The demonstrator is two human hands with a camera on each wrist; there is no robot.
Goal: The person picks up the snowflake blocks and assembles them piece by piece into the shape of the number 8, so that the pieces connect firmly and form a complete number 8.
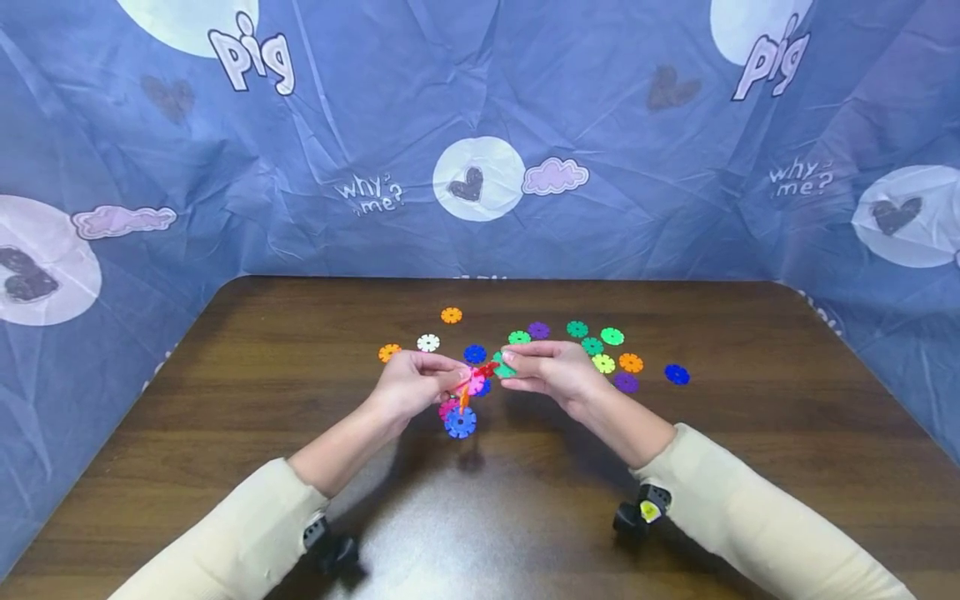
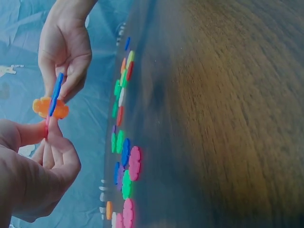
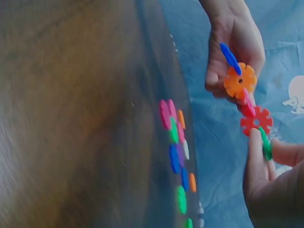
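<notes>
A chain of notched plastic discs [image 3: 240,80], blue, orange, pink and red, is held above a desk [image 1: 750,350]. The left hand's [image 1: 411,385] fingers pinch the pink disc [image 3: 248,102], seemingly to steady the chain; the right hand's [image 1: 558,375] clamp a green disc [image 3: 265,143] edge-on at the red one [image 3: 256,121], likely to align their slots. Whether they interlock cannot be told. Loose discs [image 1: 677,374] lie beyond, before a blue printed cloth [image 1: 600,242].

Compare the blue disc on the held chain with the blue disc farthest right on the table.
The chain's blue disc is joined to an orange disc; the loose blue disc touches no other disc. The chain's blue disc is off the table; the loose one lies flat on it. Both are round and notched.
</notes>
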